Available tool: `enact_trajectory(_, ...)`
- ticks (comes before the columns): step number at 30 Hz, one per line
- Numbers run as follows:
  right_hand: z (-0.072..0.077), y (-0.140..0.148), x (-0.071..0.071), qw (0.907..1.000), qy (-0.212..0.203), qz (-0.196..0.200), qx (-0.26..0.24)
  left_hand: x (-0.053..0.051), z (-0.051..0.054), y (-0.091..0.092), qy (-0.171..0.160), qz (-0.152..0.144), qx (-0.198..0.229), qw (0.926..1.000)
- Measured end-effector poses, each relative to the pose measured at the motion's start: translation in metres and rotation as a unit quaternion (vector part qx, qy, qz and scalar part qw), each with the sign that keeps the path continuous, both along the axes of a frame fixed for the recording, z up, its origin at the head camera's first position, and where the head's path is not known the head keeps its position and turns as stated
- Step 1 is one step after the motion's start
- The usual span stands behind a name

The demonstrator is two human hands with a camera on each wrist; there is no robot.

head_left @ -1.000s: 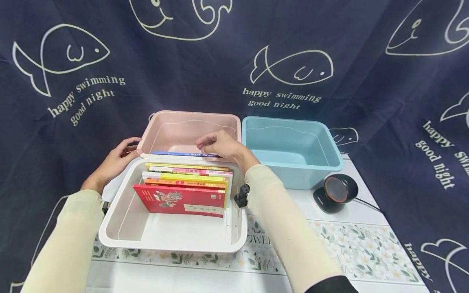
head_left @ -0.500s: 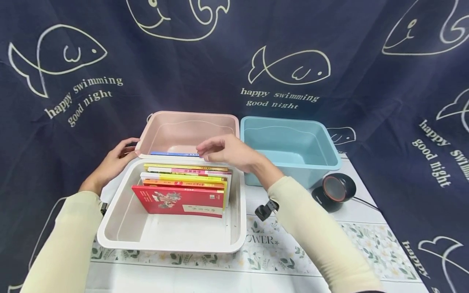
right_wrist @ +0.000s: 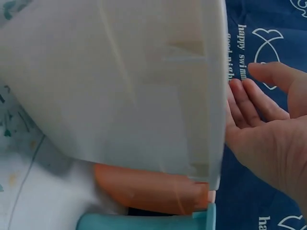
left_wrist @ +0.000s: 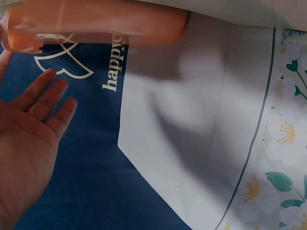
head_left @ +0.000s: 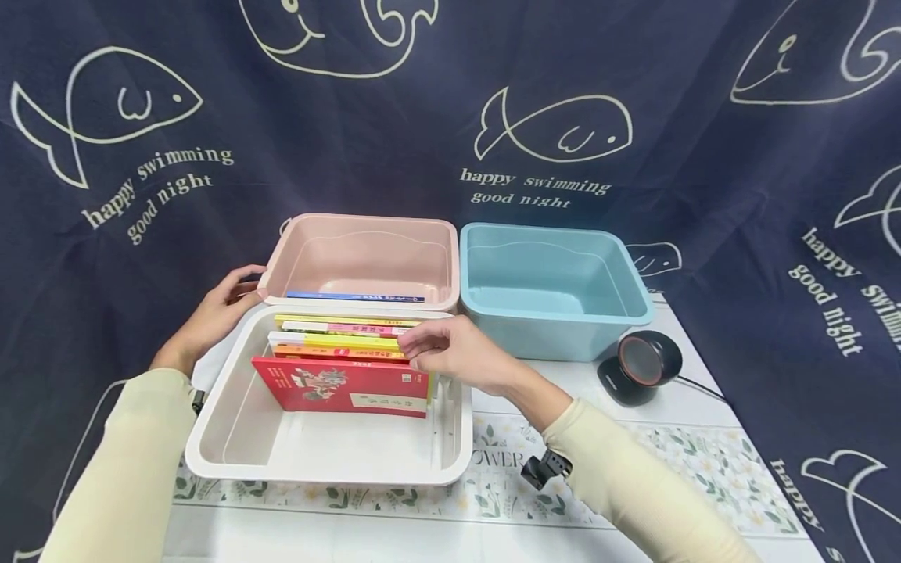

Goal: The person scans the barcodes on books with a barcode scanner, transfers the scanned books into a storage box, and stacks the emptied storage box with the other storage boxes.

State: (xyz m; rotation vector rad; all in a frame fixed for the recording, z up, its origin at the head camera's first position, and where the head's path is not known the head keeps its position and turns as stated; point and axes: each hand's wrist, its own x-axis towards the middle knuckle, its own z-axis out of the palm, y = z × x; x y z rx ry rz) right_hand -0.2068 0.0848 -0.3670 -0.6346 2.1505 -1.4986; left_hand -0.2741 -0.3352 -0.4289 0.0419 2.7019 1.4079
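My left hand [head_left: 214, 319] is at the left side of the pink bin [head_left: 373, 227], fingertips at its rim. In the left wrist view, that hand's [left_wrist: 29, 143] fingers are extended and fairly straight. My right hand [head_left: 461, 353] hovers at the right end of the books in the white bin [head_left: 331, 474], fingertips by their top edges. The right wrist view shows this hand's [right_wrist: 268, 124] thumb and fingers apart. A red book [head_left: 338, 387] leans in front of orange [head_left: 331, 351], yellow and white books. One blue book [head_left: 331, 295] stands along the pink bin's near wall.
To the right of the pink bin is a blue bin [head_left: 549, 336]. A round black device [head_left: 644, 363] with a cable sits beside it on the white table with a floral strip [head_left: 704, 469]. Behind everything hangs a dark blue fish-print cloth [head_left: 394, 148].
My right hand has left the blue book in the pink bin and moved nearer, over the books in the white bin. The left hand has stayed at the pink bin's rim.
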Motion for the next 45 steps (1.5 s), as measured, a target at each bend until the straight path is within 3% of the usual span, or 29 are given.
enact_trajectory(4,-0.007,-0.004,0.004,1.0,-0.002,-0.007,-0.004,-0.001,-0.001,-0.001,0.002,0.001,0.0,1.0)
enact_trajectory(12,-0.012,-0.017,0.01,0.9981,0.056,-0.016,0.019,0.001,0.0,0.0,0.001,-0.001,0.006,1.0)
enact_trajectory(27,-0.026,-0.04,0.019,0.991,0.113,-0.038,0.06,0.003,-0.002,0.003,-0.006,-0.002,0.005,1.0)
enact_trajectory(35,-0.029,-0.048,0.017,0.979,0.164,-0.029,0.118,0.006,-0.001,0.001,-0.003,0.005,0.006,1.0)
enact_trajectory(45,-0.027,-0.053,0.017,0.9773,0.141,-0.039,0.153,0.007,-0.001,0.001,-0.01,0.002,0.004,0.9999)
